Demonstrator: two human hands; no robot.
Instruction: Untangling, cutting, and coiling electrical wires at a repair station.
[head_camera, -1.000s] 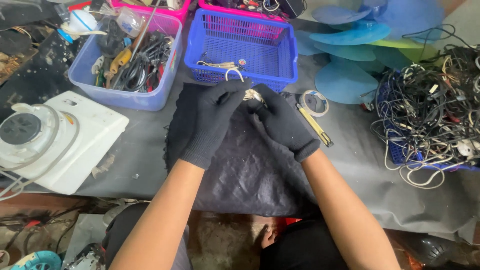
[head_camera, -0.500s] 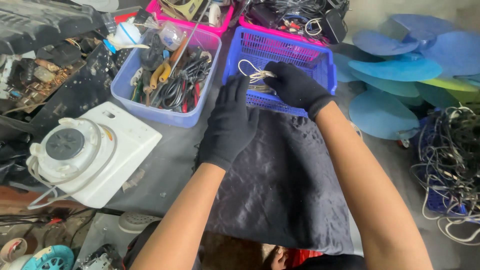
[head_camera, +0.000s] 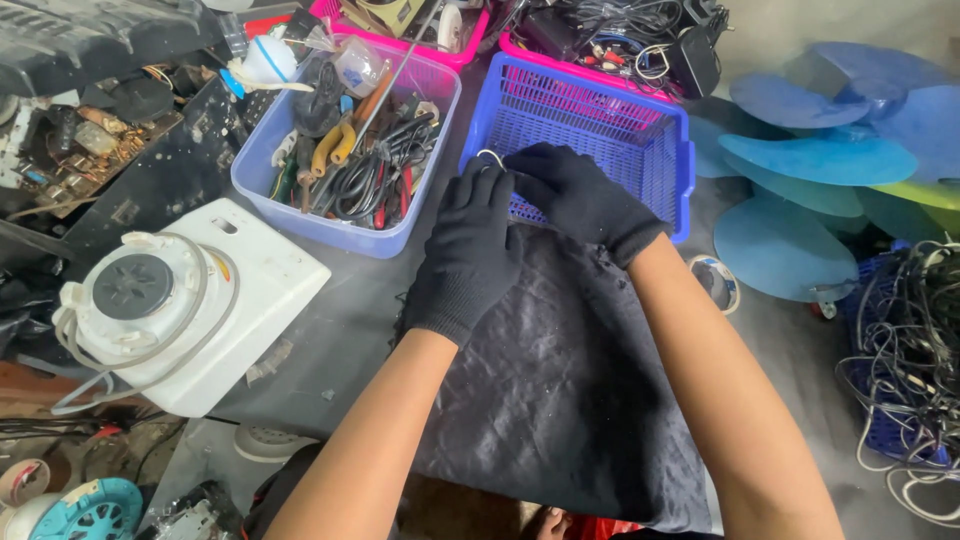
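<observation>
Both my hands wear black knit gloves. My left hand (head_camera: 468, 250) and my right hand (head_camera: 575, 195) meet at the near rim of a blue plastic basket (head_camera: 655, 150), fingers pinched together on a small loop of pale wire (head_camera: 490, 157) held over the basket's front left corner. Most of the wire is hidden by the gloves. Under my forearms lies a black cloth (head_camera: 560, 370) spread on the grey work surface.
A lavender bin (head_camera: 290, 205) of pliers, cutters and cables sits left of the basket. A white appliance base (head_camera: 170, 305) lies at the left. Blue and green fan blades (head_camera: 820, 160) lie at the right, tangled cables (head_camera: 905, 330) beyond them. Pink trays stand behind.
My hands moved forward from over the black cloth to the blue basket's near rim, carrying the small wire piece. The view shifted right and closer.
</observation>
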